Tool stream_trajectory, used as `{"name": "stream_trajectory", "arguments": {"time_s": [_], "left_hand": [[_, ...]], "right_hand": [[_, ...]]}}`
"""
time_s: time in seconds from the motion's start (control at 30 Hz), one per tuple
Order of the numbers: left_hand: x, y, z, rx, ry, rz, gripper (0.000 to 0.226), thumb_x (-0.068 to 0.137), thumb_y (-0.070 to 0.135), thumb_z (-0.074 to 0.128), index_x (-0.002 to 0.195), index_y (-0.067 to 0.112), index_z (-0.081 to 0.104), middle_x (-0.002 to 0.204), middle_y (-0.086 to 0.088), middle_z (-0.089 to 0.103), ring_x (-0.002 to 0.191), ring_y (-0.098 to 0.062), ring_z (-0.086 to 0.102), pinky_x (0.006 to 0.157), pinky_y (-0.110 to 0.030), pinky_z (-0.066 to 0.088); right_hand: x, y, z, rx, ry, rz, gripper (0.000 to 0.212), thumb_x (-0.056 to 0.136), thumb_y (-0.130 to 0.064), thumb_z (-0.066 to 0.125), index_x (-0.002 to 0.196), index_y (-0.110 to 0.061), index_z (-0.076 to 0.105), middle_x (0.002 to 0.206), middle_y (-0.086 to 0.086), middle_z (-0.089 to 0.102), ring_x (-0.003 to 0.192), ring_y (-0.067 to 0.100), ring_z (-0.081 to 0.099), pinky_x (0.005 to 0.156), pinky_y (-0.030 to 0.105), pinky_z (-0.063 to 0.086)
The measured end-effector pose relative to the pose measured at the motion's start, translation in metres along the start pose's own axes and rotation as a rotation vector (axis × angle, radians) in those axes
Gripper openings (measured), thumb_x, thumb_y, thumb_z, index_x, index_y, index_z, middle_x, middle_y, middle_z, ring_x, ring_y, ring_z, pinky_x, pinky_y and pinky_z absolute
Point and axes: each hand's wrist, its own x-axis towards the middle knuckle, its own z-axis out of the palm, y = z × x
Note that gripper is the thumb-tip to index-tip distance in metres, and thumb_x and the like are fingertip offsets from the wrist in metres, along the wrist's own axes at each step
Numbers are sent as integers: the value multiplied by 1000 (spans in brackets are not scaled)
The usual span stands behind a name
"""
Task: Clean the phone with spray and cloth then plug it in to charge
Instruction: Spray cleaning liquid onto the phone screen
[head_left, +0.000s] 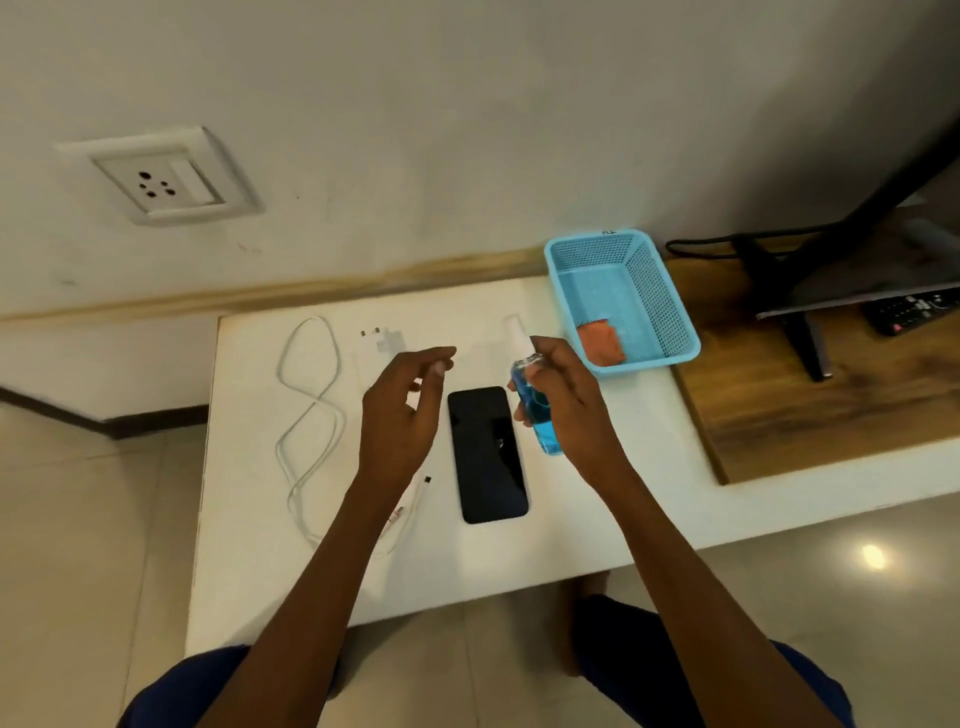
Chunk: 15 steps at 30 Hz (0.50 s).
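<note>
We hold the spray bottle (535, 410) in our right hand (566, 405), fingers wrapped round it, just right of the phone (487, 454) lying flat on the table (249, 571). Our left hand (400, 415) hovers loosely curled, holding nothing. We should aim the nozzle at the screen and give 1 light mist, then fetch the cloth (601, 343) from the basket (670, 306).

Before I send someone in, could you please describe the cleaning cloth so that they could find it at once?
Start at the white table against the wall and look to its far right corner, where a light blue mesh basket stands. The cloth lies folded in the basket's near corner. It is the only orange thing here, and the only thing in the basket.
</note>
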Motion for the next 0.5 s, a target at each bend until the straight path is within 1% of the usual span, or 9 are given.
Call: {"name": "stream_trajectory", "arguments": {"time_s": [0.03,0.1,0.13,0.2,0.23,0.27,0.37,0.4,0.5], "left_hand": [[1,1,-1,-11,-1,4,25,102,33,50,116,24,69,107,14,70,101,-2,63,72,-6,44],[3,4,-2,-50,-15,-6,24,101,34,51,116,28,69,104,13,70,96,-9,64,73,-9,43],[3,5,-2,-69,-29,-11,23,101,32,53,117,29,69,104,13,69,93,-11,63,74,-9,42],[2,7,-1,-89,-75,-5,22,100,30,56,118,30,69,102,13,68,87,-11,61,73,-10,41],[1,8,-1,-90,-107,-2,22,100,30,58,118,30,70,101,13,67,86,-9,60,72,-10,41],[1,8,-1,-88,-141,-5,21,99,29,59,116,30,71,99,13,67,85,-8,59,71,-11,42],[0,8,0,-62,-225,-41,18,97,29,62,112,29,72,99,10,66,85,-4,58,69,-10,42],[1,7,-1,-53,-251,-48,18,96,28,63,111,29,72,99,10,66,85,-3,58,68,-10,42],[0,6,-5,-52,-308,-56,15,95,26,65,107,31,72,98,11,67,83,-2,57,67,-10,41]], "right_hand": [[1,2,0,-92,-40,-23,18,87,-43,52,104,-44,58,94,-11,64,75,10,64,66,26,55],[1,9,-1,-316,-74,-68,21,93,-43,50,113,-38,54,93,-19,61,80,10,63,73,33,57],[-1,12,-1,-458,-82,-102,24,96,-46,49,117,-36,52,93,-21,60,80,10,63,74,33,57],[-3,14,-1,-703,-84,-185,36,97,-58,45,125,-36,48,98,-23,57,80,7,61,70,20,50],[-3,14,-2,-757,-90,-211,42,96,-61,43,128,-35,49,102,-22,57,80,4,58,68,14,43],[-4,13,-2,-778,-103,-225,44,96,-61,44,130,-33,50,107,-19,59,83,3,57,69,12,39],[-5,12,-6,-836,-155,-213,43,97,-53,50,130,-25,54,119,-9,64,93,11,60,76,19,42],[-5,11,-8,-865,-163,-209,42,97,-51,51,129,-24,55,117,-8,63,93,12,60,76,20,43],[-8,13,-10,-899,-183,-239,39,98,-48,51,128,-23,54,110,-11,61,86,10,57,71,17,40]]}}
